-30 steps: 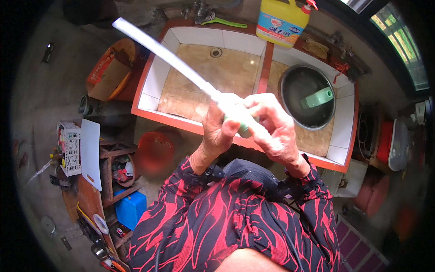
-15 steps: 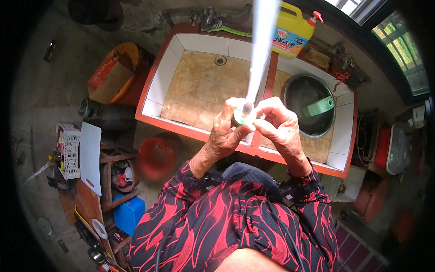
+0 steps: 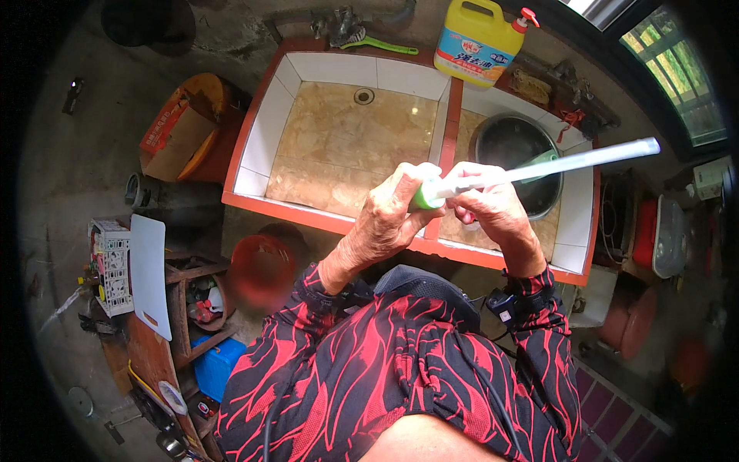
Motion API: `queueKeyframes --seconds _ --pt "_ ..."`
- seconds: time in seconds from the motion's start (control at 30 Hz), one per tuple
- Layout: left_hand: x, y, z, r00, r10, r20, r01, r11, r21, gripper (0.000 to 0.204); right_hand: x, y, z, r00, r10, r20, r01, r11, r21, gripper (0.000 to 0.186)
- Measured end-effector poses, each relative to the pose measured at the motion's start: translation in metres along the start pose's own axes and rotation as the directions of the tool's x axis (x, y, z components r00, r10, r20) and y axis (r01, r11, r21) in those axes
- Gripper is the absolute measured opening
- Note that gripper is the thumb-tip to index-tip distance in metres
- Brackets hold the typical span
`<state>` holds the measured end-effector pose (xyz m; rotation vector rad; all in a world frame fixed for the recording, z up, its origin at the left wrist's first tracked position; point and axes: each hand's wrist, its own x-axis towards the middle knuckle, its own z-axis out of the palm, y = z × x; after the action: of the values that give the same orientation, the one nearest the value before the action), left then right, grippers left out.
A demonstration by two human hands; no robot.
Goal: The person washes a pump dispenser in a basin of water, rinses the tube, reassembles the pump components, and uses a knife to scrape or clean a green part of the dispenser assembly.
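I hold a long white tube (image 3: 570, 162) with a green end cap (image 3: 422, 199) in front of me, over a tiled double sink (image 3: 265, 150). My left hand (image 3: 392, 212) grips the green capped end. My right hand (image 3: 489, 202) closes around the tube just beside it. The tube points to the right and slightly up, its far end reaching past the sink's right rim. Below it, in the right basin, sits a dark metal pot (image 3: 512, 150) with a green object (image 3: 543, 158) inside.
A yellow detergent jug (image 3: 476, 40) stands on the sink's back ledge, with a green-handled brush (image 3: 377, 45) near the taps. On the floor at left are an orange cardboard box (image 3: 181, 131), a red bucket (image 3: 262, 266), a white cutting board (image 3: 150, 273) and a cluttered wooden shelf (image 3: 196, 300).
The tube has swung from pointing up-left, through straight up, to pointing right. Both hands kept their hold and shifted slightly lower and to the right.
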<state>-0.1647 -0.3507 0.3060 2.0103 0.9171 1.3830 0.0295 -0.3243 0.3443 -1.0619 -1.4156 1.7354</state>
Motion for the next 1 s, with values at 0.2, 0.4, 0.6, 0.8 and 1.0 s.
queueKeyframes --seconds 0.2,0.4,0.6,0.8,1.0 --pt "-0.003 -0.004 0.005 0.989 -0.146 0.031 0.149 0.972 -0.180 0.044 0.001 0.000 0.002 0.999 0.038 0.031 -0.043 0.988 0.148 0.012" --pt "-0.007 -0.008 0.010 0.910 -0.383 0.156 0.379 0.621 -0.686 0.040 0.003 0.007 0.001 0.998 -0.065 -0.013 0.066 0.997 0.030 0.011" --pt "-0.007 -0.006 0.027 0.914 -0.405 -0.028 0.270 0.658 -0.703 0.052 -0.010 0.011 0.021 0.980 -0.194 -0.046 0.197 0.978 0.075 0.020" --pt "-0.005 0.000 0.029 0.946 -0.285 -0.153 0.168 0.836 -0.522 0.041 -0.009 0.006 0.026 0.990 -0.119 -0.076 0.122 0.992 0.028 0.015" --pt "0.000 0.015 0.035 0.961 -0.249 -0.119 0.143 0.818 -0.557 0.034 -0.007 0.004 0.022 1.000 0.011 0.000 -0.010 0.985 0.174 0.009"
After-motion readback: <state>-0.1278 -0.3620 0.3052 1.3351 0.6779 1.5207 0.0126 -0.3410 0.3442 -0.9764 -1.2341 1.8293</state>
